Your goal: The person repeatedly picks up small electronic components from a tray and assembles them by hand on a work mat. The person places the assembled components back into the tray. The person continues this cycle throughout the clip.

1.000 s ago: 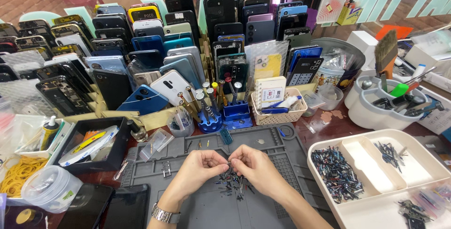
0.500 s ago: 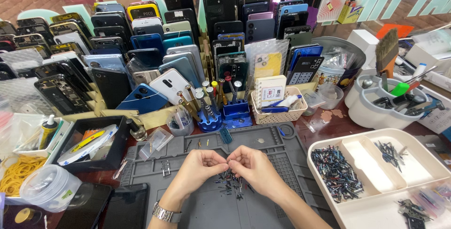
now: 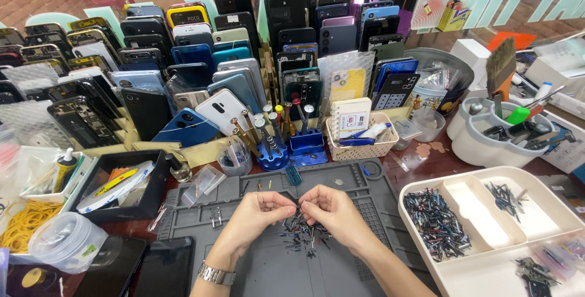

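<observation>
Left hand (image 3: 259,210): fingertips pinched on a tiny dark part, meeting the right hand.
Right hand (image 3: 332,208): fingertips closed together against the left's.
Pile of small dark metal parts (image 3: 301,233): on the grey silicone work mat (image 3: 256,266), directly beneath both hands.
White compartment tray (image 3: 487,266): well right.

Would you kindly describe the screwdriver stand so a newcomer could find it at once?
Start at the grey work mat under the hands. Just beyond its far edge, before the rows of phones, stands the blue screwdriver stand. Unlike the neighbouring cream basket, it bristles with upright metal-handled drivers.
</observation>
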